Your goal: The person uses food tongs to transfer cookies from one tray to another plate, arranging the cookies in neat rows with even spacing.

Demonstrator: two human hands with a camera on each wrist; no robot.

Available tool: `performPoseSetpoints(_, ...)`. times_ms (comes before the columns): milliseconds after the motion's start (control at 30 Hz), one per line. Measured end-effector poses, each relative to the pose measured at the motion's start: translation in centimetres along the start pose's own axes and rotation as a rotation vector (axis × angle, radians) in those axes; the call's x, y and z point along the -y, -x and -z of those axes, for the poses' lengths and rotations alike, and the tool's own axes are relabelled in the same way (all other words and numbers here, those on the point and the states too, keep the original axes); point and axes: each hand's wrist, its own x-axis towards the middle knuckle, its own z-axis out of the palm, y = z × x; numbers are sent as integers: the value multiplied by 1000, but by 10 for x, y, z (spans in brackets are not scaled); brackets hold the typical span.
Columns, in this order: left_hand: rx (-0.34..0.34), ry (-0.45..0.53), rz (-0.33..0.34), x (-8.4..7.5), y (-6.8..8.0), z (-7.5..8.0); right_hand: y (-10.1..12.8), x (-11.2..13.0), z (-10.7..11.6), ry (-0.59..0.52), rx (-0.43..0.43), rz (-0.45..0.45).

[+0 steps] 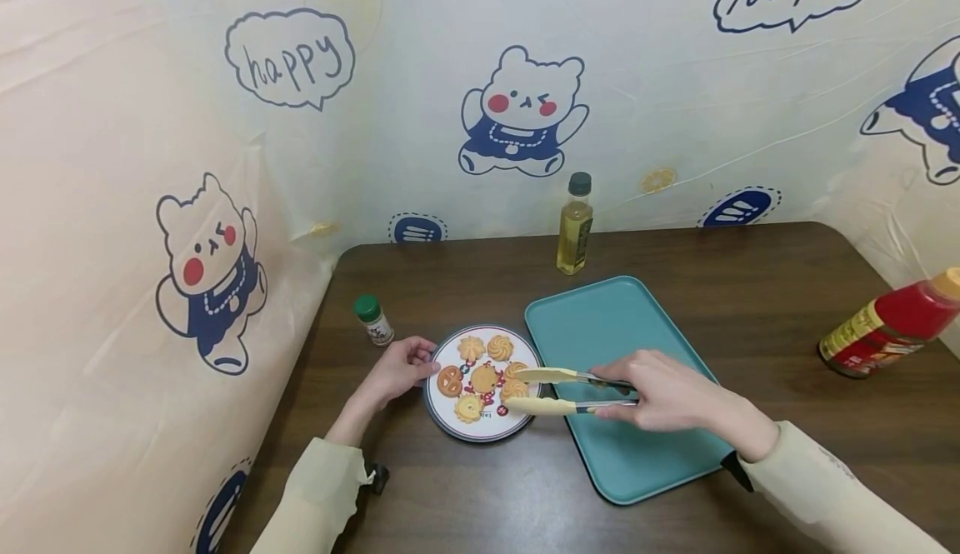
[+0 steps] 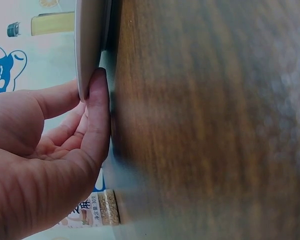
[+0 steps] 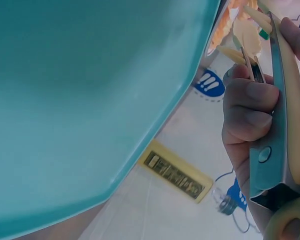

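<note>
My left hand (image 1: 402, 368) pinches the left rim of a round white plate (image 1: 495, 431), thumb above and a finger beneath, as the left wrist view shows. Several cookies lie on the plate, among them a round swirl cookie (image 1: 500, 347) and a smiling-face cookie (image 1: 450, 381). The right hand (image 1: 663, 389) grips metal tongs (image 3: 277, 155) with cream-coloured tips. Those tips stand apart over the plate's right side, around the cookies (image 1: 514, 389) there; whether they touch is unclear. A teal tray (image 1: 592, 321) lies under the right hand, right of the plate.
A green-capped seasoning jar (image 1: 373, 321) stands left of the plate. Behind the tray is an oil bottle (image 1: 575, 225). At the table's right stands a red bottle (image 1: 885, 329) with a yellow label. A printed curtain (image 1: 412, 146) encloses the brown table (image 1: 442, 287).
</note>
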Motion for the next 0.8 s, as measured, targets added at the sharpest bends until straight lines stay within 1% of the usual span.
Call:
performPoseSetpoints(200,-7,3,1,0,1,0,-10,9,-1,14,31,0)
performPoseSetpoints(333,2,8,-2,0,1,0,-14,14,-2,22,49,-8)
performPoseSetpoints(533,7,22,-2,0,1,0,-18,18,-4,34,68,-18)
performPoseSetpoints(800,7,13,-8,0,2,0,-20,20,-3,65,73,-4)
